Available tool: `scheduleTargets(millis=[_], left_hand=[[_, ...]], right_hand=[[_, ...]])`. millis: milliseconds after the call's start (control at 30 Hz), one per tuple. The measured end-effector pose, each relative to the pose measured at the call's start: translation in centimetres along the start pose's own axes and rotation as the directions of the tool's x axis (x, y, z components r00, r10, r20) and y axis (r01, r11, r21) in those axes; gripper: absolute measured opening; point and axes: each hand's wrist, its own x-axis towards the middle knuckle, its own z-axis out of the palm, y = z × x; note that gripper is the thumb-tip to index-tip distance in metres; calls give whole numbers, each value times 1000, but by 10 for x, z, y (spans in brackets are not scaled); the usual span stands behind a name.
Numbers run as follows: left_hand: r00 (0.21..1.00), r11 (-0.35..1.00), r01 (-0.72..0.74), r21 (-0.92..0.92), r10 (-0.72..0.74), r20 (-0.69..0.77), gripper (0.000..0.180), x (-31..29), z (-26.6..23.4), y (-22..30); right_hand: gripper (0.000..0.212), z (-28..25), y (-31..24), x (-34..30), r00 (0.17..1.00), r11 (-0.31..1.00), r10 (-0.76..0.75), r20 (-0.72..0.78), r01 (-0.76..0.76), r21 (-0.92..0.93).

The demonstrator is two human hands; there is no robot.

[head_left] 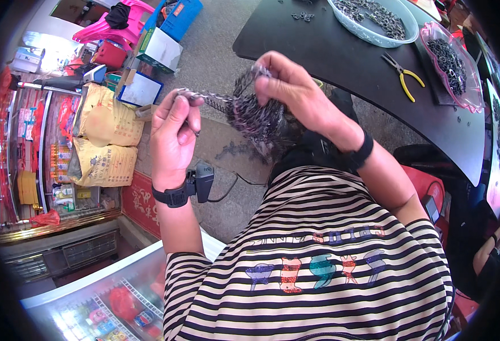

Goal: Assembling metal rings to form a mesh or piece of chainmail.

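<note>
My left hand (174, 126) pinches the end of a dark metal chain (213, 99) between thumb and fingers. From there the chain stretches across to a thick, bunched mass of chain (253, 118) hanging under my right hand (295, 94). The fingers of that hand are closed on the top of the bunch. Motion blurs the lower part of the bunch, so single strands cannot be told apart there. Both hands are raised over the floor, left of the dark table (346, 74).
On the table lie pliers with yellow handles (405, 78). A pale blue basin (375, 27) and a pink-rimmed bowl (453, 67) hold small metal links. Yellow sacks (106, 136) and boxes (158, 50) stand at left, a glass-topped freezer (119, 290) lower left. Another person's arm (489, 250) shows far right.
</note>
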Motion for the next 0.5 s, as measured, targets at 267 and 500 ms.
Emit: scheduleTargets(millis=[267,500], left_hand=[[998,996,51,70,-54,42,19,5,17,-8],[999,997,26,74,-29,32,18,5,24,-11]], right_hand=[[49,6,8,-10,997,927,-60,-51,36,-373],[56,6,25,-13,999,833,7,-43,-29,-552]])
